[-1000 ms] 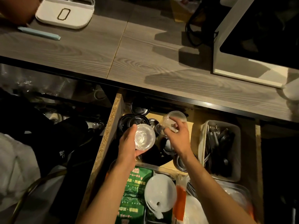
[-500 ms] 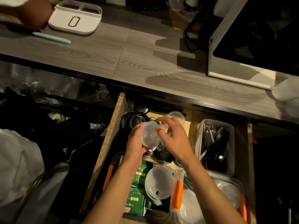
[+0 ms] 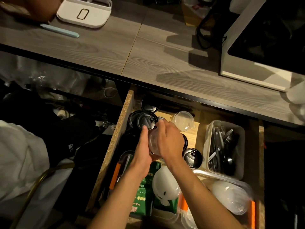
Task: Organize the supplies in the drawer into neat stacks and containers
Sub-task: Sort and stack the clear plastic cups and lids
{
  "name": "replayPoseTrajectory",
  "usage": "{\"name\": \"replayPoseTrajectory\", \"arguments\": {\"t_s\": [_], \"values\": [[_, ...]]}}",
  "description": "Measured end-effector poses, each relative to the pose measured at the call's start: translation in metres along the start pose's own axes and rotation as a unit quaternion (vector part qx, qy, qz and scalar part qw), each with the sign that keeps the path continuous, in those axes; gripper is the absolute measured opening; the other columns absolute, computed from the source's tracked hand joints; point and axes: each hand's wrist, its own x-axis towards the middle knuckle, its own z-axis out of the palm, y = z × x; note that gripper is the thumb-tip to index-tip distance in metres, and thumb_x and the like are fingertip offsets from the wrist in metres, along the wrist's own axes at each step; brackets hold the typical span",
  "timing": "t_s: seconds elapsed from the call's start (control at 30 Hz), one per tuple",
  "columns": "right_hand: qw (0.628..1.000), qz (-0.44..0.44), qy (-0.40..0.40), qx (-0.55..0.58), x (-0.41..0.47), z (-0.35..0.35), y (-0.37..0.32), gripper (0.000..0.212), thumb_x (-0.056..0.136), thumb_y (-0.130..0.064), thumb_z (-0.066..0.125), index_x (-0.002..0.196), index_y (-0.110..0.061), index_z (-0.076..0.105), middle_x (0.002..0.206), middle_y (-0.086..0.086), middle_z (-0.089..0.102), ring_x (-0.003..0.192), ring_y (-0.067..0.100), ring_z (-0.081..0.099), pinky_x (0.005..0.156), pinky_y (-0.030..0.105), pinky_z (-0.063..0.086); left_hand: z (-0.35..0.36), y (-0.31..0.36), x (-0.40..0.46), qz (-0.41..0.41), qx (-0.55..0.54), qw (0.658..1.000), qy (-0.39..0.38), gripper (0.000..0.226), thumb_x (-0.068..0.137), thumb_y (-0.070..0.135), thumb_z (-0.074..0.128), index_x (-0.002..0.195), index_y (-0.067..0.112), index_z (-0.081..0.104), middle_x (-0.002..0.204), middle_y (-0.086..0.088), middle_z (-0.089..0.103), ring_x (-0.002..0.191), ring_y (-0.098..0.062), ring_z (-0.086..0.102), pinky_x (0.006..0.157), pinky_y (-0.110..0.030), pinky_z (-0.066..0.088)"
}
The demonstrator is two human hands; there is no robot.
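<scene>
Both hands over the open drawer (image 3: 115, 142). My left hand (image 3: 142, 151) and right hand (image 3: 168, 142) curl around a stack of clear plastic cups (image 3: 153, 144), gripping it from both sides above the black lids (image 3: 146, 120). Another clear lidded cup (image 3: 183, 120) lies just beyond; cutlery bin (image 3: 241, 146) to the right.

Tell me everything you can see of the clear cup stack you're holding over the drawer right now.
The clear cup stack looks like thin transparent plastic, ribbed where rims nest together; how many cups it holds cannot be told. It is tilted on its side above the black lids in the open drawer. The left hand grips it from the left, the right hand covers it from the right, hiding much of it.
</scene>
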Motion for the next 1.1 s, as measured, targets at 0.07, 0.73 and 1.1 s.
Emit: {"name": "replayPoseTrajectory", "arguments": {"t_s": [0.07, 0.73, 1.1], "values": [[0.999, -0.011, -0.012, -0.048, 0.003, 0.008, -0.004, 0.054, 0.098, -0.045, 0.019, 0.095, -0.017, 0.066, 0.09, 0.0, 0.06, 0.083, 0.021, 0.06, 0.067, 0.033, 0.043, -0.002, 0.003, 0.001, -0.002, 0.013, 1.0, -0.005, 0.046, 0.099, 0.063, 0.029, 0.105, 0.038, 0.066, 0.106, 0.001, 0.075, 0.097, -0.015, 0.073, 0.081, -0.041, 0.06], [0.986, 0.107, -0.113, 0.059, 0.141, 0.094, -0.007, 0.047, 0.09, -0.048, 0.064, 0.114, -0.008, 0.067, 0.104, 0.005, 0.071, 0.101, 0.024, 0.064, 0.083, 0.03, 0.051, -0.051, 0.021, 0.053, 0.056, -0.061, 0.986, 0.148, 0.017, 0.102, 0.036, 0.053, 0.116, 0.032, 0.06, 0.129, -0.008, 0.059, 0.112, -0.027, 0.065, 0.081, -0.044, 0.062], [0.982, 0.175, -0.061, 0.023, 0.117, 0.082, 0.035, 0.026, 0.096, -0.029, 0.059, 0.105, -0.007, 0.07, 0.096, 0.014, 0.073, 0.089, 0.03, 0.068, 0.076, 0.035, 0.052, -0.049, 0.02, 0.054, 0.056, -0.081, 0.983, 0.153, 0.024, 0.101, 0.034, 0.053, 0.122, 0.026, 0.06, 0.129, -0.008, 0.058, 0.114, -0.027, 0.062, 0.07, -0.036, 0.062]]}}
